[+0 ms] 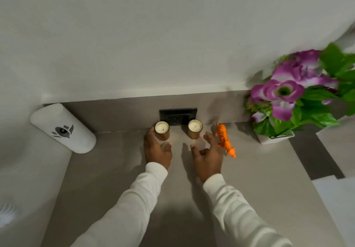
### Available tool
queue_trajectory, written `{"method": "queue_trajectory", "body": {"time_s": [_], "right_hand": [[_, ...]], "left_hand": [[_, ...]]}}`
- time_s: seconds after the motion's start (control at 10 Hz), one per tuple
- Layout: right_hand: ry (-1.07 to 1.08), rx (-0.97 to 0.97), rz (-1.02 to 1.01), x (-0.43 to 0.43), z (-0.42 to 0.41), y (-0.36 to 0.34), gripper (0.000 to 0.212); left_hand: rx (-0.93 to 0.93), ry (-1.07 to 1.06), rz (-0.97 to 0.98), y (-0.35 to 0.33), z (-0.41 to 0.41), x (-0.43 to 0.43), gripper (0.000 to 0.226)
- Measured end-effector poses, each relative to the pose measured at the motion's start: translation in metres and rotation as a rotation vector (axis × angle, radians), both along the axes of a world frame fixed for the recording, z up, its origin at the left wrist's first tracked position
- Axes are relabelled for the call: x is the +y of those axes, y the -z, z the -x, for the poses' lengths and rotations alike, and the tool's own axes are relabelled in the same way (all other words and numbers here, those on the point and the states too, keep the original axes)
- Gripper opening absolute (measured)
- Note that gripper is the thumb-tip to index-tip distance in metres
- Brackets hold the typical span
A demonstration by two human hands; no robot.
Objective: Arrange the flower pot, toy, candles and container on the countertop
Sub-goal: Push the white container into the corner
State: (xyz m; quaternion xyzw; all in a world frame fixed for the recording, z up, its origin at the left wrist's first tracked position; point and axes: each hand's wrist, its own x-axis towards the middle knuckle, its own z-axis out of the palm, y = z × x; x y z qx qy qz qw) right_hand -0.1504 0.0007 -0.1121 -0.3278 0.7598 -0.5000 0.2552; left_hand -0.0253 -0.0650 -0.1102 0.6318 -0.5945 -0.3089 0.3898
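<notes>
Left hand (156, 148) fingers wrapping amber glass candle (162, 131), right hand (208, 155) fingers spread open beside 2nd candle (195, 129)

The toy tiger (224, 139) is orange with black stripes; both candles (162, 129) show cream wax in amber-gold glass; the container (63, 127) is white with a dark grey emblem; purple-white flowers (284, 91), green leaves, white pot (276, 138)

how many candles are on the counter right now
2. One amber glass candle stands by the black wall outlet, with the left hand wrapped around it; the second amber glass candle stands free to its right, beyond the open right hand. None appear hidden.
</notes>
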Motion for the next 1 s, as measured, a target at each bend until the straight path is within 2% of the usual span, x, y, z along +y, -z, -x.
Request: {"method": "queue_trajectory", "body": {"time_s": [0.1, 0.2, 0.3, 0.4, 0.5, 0.7, 0.9, 1.0], "right_hand": [[0.093, -0.009, 0.177, 0.046, 0.017, -0.012, 0.035], [0.296, 0.042, 0.246, 0.073, 0.059, -0.026, 0.03], [0.418, 0.108, 0.223, 0.086, 0.118, -0.025, 0.036], [0.412, 0.119, 0.021, 0.079, 0.175, -0.014, 0.077], [0.311, 0.088, -0.032, 0.063, 0.206, -0.009, 0.099], [0.279, 0.075, -0.004, 0.046, 0.225, 0.0, 0.093], [0.196, 0.024, 0.13, 0.02, 0.204, -0.059, 0.102], [0.231, 0.035, 0.297, 0.042, 0.169, -0.095, 0.109]], "left_hand": [[-0.016, 0.048, 0.126, -0.012, 0.016, 0.034, 0.068], [0.042, 0.236, 0.116, -0.017, 0.046, 0.062, 0.063], [0.038, 0.469, 0.055, -0.02, 0.084, 0.076, 0.064], [-0.06, 0.6, 0.02, -0.016, 0.117, 0.08, 0.075], [-0.103, 0.593, -0.018, -0.013, 0.137, 0.08, 0.086], [-0.159, 0.475, -0.014, 0.006, 0.15, 0.064, 0.083], [-0.171, 0.46, 0.041, -0.04, 0.134, 0.042, 0.09], [-0.1, 0.427, 0.163, -0.087, 0.104, 0.038, 0.091]]}}
